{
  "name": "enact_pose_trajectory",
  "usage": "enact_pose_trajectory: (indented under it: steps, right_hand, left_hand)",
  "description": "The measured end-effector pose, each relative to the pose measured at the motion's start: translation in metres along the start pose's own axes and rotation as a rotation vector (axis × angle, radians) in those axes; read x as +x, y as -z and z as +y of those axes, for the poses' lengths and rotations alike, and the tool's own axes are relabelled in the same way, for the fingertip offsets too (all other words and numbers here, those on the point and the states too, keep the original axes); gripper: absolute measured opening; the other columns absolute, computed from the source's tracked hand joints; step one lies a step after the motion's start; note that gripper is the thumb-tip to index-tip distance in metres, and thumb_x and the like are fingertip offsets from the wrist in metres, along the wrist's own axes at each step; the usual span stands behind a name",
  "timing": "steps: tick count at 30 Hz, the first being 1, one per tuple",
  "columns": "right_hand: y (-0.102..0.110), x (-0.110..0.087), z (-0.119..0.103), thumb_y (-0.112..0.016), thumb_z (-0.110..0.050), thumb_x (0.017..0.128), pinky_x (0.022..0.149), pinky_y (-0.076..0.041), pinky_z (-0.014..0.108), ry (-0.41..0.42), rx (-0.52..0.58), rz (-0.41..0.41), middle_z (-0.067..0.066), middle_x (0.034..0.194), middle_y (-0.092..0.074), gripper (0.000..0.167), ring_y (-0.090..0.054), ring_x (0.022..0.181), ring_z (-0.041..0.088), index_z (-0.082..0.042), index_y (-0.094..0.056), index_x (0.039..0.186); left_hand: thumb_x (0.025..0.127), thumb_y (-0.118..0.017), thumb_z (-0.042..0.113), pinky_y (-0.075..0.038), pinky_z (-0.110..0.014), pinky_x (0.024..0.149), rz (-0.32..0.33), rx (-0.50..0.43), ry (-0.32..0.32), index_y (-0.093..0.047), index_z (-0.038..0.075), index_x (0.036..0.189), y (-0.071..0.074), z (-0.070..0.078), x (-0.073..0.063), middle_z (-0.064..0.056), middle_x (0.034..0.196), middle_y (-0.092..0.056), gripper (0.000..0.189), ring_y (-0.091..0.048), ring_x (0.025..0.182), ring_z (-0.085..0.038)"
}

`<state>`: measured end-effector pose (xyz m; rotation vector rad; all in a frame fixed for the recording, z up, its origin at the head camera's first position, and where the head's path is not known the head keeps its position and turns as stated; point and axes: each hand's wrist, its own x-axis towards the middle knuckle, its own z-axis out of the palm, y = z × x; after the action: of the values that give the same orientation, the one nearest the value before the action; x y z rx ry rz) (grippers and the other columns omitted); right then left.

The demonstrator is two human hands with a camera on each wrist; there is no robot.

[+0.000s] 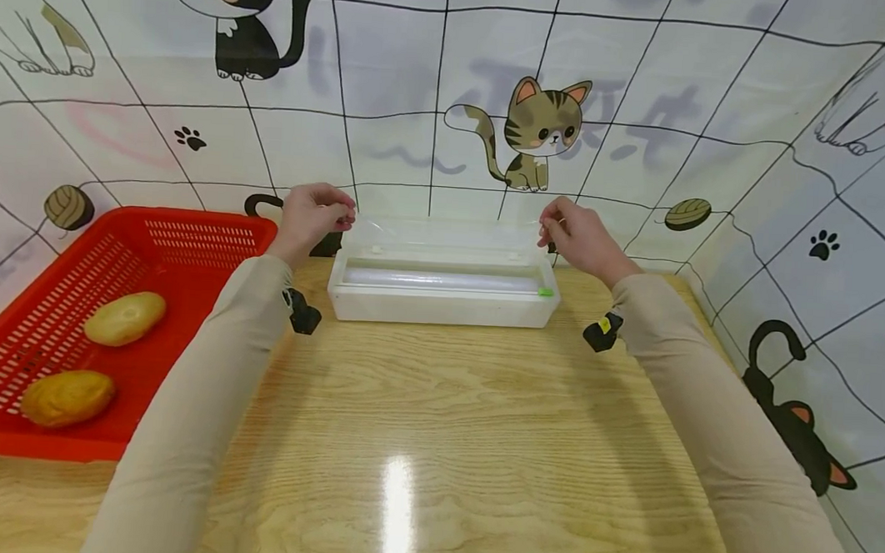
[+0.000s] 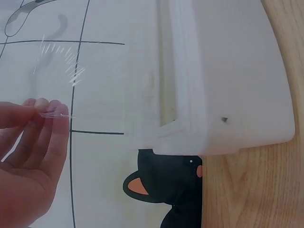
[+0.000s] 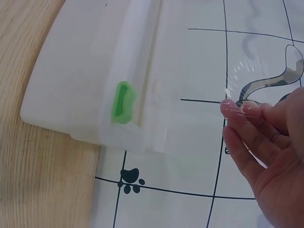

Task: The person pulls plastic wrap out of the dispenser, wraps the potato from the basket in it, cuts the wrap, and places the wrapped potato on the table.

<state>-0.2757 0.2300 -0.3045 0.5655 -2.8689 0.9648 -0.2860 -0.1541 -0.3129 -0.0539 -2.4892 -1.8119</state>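
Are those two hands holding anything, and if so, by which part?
Yes: clear plastic film, its edge pinched at one end by the left hand and at the other by the right hand.

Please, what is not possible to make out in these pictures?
- Clear film: outline too transparent to trace, head view.
- Red basket: right part behind left sleeve, head view.
- White box: rest cut off by top edge, left wrist view.
- Left hand: part cut off by left edge, left wrist view.

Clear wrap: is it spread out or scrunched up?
Spread out. The wrap stretches between the left hand and the right hand, with little wrinkles where each pinches it.
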Motion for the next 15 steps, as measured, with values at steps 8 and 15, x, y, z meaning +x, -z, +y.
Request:
enact_pose_trajectory:
  steps: [8, 15]
  right_hand:
    - [0.006, 0.003, -0.003, -0.040, -0.005, 0.103, 0.067, -0.047, 0.028, 0.031, -0.001, 0.021, 0.020, 0.094, -0.062, 0.017, -0.065, 0.086, 0.033, 0.008, -0.050, 0.109]
    - [0.011, 0.004, -0.006, -0.039, -0.007, 0.103, 0.077, -0.048, 0.044, 0.058, -0.003, 0.046, 0.021, 0.094, -0.061, 0.018, -0.064, 0.085, 0.034, 0.007, -0.049, 0.110]
  left_hand:
    - [0.097, -0.055, 0.006, -0.053, -0.033, 0.085, 0.001, -0.033, -0.016, -0.064, -0.009, 0.110, 0.004, 0.006, 0.004, -0.013, 0.097, -0.064, 0.022, -0.064, 0.089, -0.026]
    - [0.097, -0.055, 0.008, -0.053, -0.029, 0.082, -0.001, -0.019, -0.005, -0.063, -0.008, 0.113, 0.008, 0.013, 0.005, -0.013, 0.100, -0.063, 0.023, -0.063, 0.090, -0.025]
